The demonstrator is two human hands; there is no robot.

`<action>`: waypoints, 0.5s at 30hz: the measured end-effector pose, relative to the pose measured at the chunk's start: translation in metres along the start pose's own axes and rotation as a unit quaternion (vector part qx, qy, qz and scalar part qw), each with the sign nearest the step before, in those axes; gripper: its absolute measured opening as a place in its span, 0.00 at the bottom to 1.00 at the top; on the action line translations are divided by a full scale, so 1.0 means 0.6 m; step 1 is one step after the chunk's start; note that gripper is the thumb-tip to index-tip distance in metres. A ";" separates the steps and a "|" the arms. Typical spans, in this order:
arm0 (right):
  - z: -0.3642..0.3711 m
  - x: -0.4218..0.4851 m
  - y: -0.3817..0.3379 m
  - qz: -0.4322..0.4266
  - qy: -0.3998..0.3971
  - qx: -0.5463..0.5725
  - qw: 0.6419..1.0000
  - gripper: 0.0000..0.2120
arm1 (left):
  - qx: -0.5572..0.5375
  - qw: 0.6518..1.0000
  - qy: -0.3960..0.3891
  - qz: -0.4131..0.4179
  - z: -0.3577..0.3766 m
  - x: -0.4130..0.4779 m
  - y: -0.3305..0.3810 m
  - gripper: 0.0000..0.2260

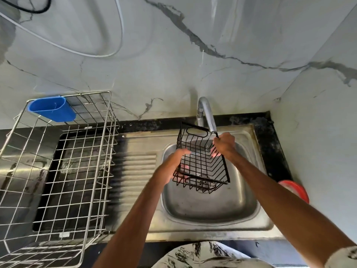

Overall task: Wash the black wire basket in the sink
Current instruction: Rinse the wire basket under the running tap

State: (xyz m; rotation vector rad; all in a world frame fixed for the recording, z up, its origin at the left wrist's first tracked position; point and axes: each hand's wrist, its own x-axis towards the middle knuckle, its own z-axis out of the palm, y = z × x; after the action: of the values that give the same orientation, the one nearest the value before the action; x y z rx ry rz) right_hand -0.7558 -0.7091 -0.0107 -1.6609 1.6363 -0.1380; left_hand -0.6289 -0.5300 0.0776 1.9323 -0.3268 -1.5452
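basket (pixel 201 161): black wire; I hold it tilted over the bowl of the sink (pixel 212 219), toward the back edge, just under the tap (pixel 207 115)
right hand (pixel 224 145): my fingers curl round the basket's right rim near its far corner; a firm grip
left hand (pixel 173 165): on the basket's left wall; thumb over the rim, fingers showing through the wires; gripping, though blurred
left of sink: steel rack (pixel 77 151); blue cup (pixel 52 109) hangs at its back left corner

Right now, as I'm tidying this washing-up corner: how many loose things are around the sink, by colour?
Black: 1, the black wire basket, held over the sink.
Silver: 1, the wire dish rack.
Blue: 1, the cup hung on that rack.
Red: 1, a round thing at the right edge.
Total: 4.
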 end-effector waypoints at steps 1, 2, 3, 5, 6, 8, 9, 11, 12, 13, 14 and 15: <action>-0.012 -0.004 0.000 0.001 -0.014 0.015 1.000 0.10 | -0.025 0.999 -0.013 -0.023 -0.004 0.007 -0.008 0.15; -0.017 0.000 0.005 -0.002 -0.016 0.025 1.000 0.09 | -0.047 0.998 -0.024 -0.047 -0.006 0.010 -0.016 0.11; -0.026 -0.004 0.007 -0.008 -0.008 0.009 1.000 0.08 | -0.068 0.995 -0.034 -0.064 -0.006 0.019 -0.026 0.08; -0.037 -0.030 0.008 -0.050 0.033 -0.069 0.996 0.07 | -0.087 0.992 -0.045 -0.077 -0.002 0.032 -0.045 0.05; -0.038 -0.045 0.008 -0.087 0.060 -0.121 0.987 0.06 | -0.093 0.992 -0.043 -0.076 0.002 0.039 -0.052 0.04; -0.027 -0.074 0.008 -0.156 0.079 -0.223 0.959 0.19 | -0.107 0.992 -0.027 -0.064 0.012 0.054 -0.060 0.04; -0.018 -0.088 0.008 -0.186 0.072 -0.279 0.939 0.24 | -0.115 0.991 -0.021 -0.060 0.018 0.063 -0.065 0.04; 0.007 -0.101 0.011 -0.258 0.029 -0.335 0.906 0.27 | -0.119 0.992 -0.014 -0.043 0.025 0.076 -0.071 0.04; 0.016 -0.101 0.012 -0.276 0.012 -0.337 0.900 0.27 | -0.113 0.993 -0.013 -0.034 0.027 0.080 -0.071 0.04; 0.025 -0.097 0.014 -0.269 -0.004 -0.341 0.901 0.29 | -0.111 0.994 -0.011 -0.023 0.029 0.084 -0.072 0.05; 0.031 -0.095 0.012 -0.252 -0.018 -0.368 0.895 0.33 | -0.107 0.994 -0.007 -0.014 0.030 0.084 -0.072 0.05; 0.037 -0.091 0.012 -0.232 -0.029 -0.393 0.889 0.36 | -0.106 0.994 0.000 -0.001 0.033 0.085 -0.073 0.06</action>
State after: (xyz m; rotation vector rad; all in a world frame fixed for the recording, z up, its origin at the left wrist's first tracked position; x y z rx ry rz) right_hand -0.7578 -0.6501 -0.0068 -2.6253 1.2778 0.3952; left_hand -0.6414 -0.5309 0.0088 1.7682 -0.1540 -1.5168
